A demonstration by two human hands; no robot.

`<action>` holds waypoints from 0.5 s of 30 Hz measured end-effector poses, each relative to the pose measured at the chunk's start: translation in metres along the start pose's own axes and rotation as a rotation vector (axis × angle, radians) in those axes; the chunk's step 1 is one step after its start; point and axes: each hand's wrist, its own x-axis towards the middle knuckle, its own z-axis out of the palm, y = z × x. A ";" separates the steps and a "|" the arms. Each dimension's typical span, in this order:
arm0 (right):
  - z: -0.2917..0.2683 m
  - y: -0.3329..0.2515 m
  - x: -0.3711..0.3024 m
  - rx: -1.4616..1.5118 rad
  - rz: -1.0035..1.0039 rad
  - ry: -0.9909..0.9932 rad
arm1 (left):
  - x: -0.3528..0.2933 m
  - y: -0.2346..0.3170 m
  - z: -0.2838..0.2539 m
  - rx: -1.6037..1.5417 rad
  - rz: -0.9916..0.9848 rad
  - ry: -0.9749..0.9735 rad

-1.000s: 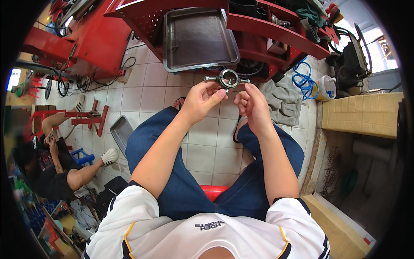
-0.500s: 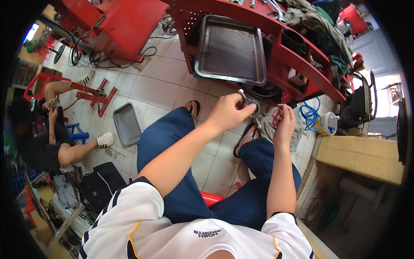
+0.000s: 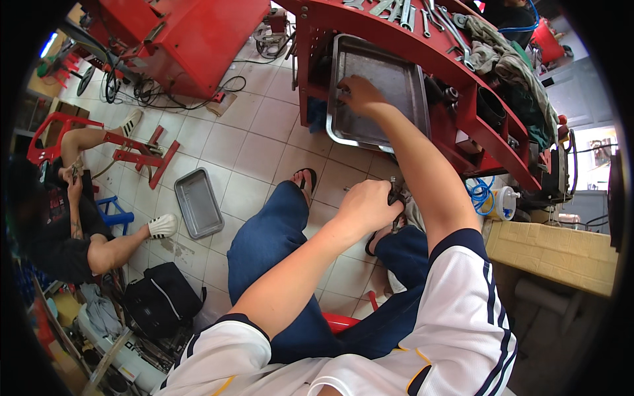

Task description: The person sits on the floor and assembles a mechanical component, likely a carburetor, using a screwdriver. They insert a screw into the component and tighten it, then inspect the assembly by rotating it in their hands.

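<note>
My left hand (image 3: 368, 208) is closed around a dark metal part (image 3: 396, 200), above my right foot. Only the part's outer side shows beyond my fingers, so its kind is hard to make out. My right hand (image 3: 362, 96) is stretched out over the big metal tray (image 3: 376, 132), near its left side. Its fingers are curled together at the tray, and whatever they grip, if anything, is too small to name. The tray sits in the lower opening of a red tool cart (image 3: 456, 86).
Several wrenches (image 3: 404, 14) and crumpled rags (image 3: 508, 63) lie on the cart's top. A smaller grey tray (image 3: 199, 203) rests on the tiled floor. At left sits another person (image 3: 72, 198), near a red stand (image 3: 148, 155). A blue hose (image 3: 481, 195) and cardboard box (image 3: 555, 256) are at right.
My right hand has left the place beside the metal part and reached forward and left into the big tray. The left hand, still holding the part, has come slightly nearer to me.
</note>
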 end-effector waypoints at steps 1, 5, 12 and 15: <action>0.004 0.003 0.004 -0.017 -0.024 -0.018 | 0.001 -0.001 -0.003 -0.003 -0.017 0.008; 0.015 0.004 0.007 -0.064 0.024 -0.077 | 0.000 0.002 -0.014 -0.053 -0.084 0.040; 0.003 0.005 -0.015 -0.141 -0.060 -0.099 | 0.008 -0.001 -0.019 -0.254 -0.111 0.198; 0.005 0.009 -0.025 -0.150 -0.058 -0.048 | 0.017 -0.005 -0.010 -0.616 -0.016 0.188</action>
